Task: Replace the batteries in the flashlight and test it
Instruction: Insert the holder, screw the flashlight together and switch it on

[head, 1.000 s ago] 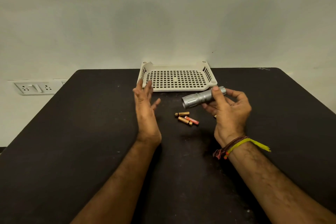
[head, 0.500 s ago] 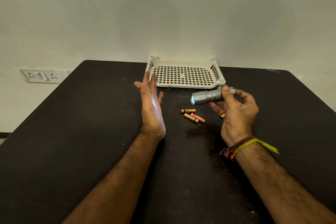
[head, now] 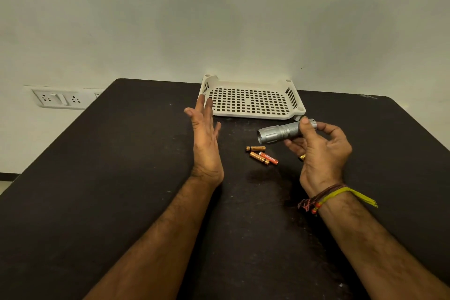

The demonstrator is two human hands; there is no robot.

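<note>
Right hand (head: pixel 321 151) holds the flashlight (head: pixel 282 132) in the air above the middle of the tabletop (head: pixel 121 178), grip clamped on the rear half of the barrel, thumb on the tail end, lens pointing left toward the left hand (head: pixel 205 139). Left hand is empty, fingers spread apart, palm turned toward the lens, just in front of the near-left corner of the white perforated tray (head: pixel 250 102), which sits against the far edge. Lens looks dark; no light spot visible on the palm. Three loose batteries (head: pixel 261 154) lie on the tabletop below and between the hands, two touching each other, one just beside them.

Looks like the test step, palm serving as the target.

Risks:
- Light not on: could mean a cell put in backwards, a loose tail cap, or the switch only half pressed. Can't tell which from here.
- Hold is light, fingers and thumb only, near the tail; pushing the end switch could shove the barrel forward out of the fingers, dropping it onto the batteries.
- Loose batteries are round and unrestrained; a bump from either hand could roll them across the tabletop.
- Can't tell which cells are spent; mixing them up is possible.
</note>
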